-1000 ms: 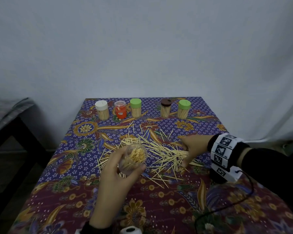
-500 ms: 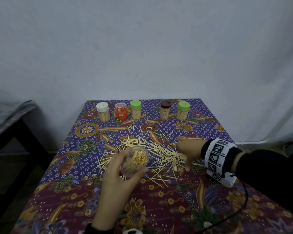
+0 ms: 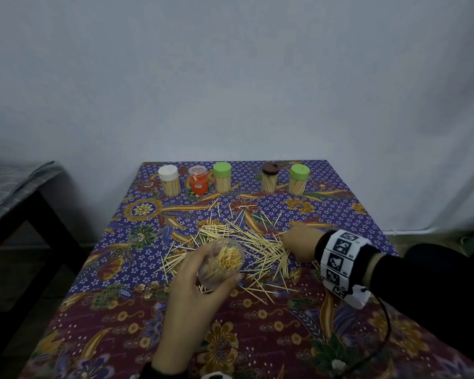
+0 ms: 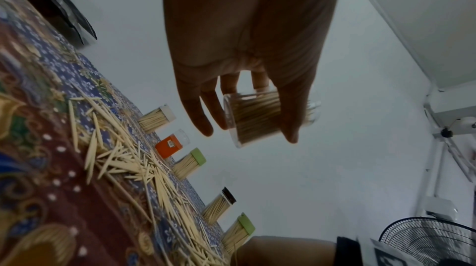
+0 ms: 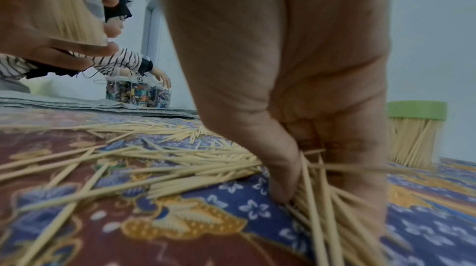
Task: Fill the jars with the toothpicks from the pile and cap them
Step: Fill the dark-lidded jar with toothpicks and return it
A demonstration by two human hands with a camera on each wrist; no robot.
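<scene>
Five capped jars line the surface's far edge; my left hand grips the open jar, right hand pinching toothpicks mid-surface; next, lift them in.

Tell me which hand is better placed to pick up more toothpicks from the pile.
The right hand: its fingers already pinch toothpicks in the pile. The left hand is occupied holding the open jar.

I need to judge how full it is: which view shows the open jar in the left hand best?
The head view: it looks into the open jar, showing toothpick tips. The left wrist view shows its side, blurred, behind fingers; the right wrist view only a blurred corner.
</scene>
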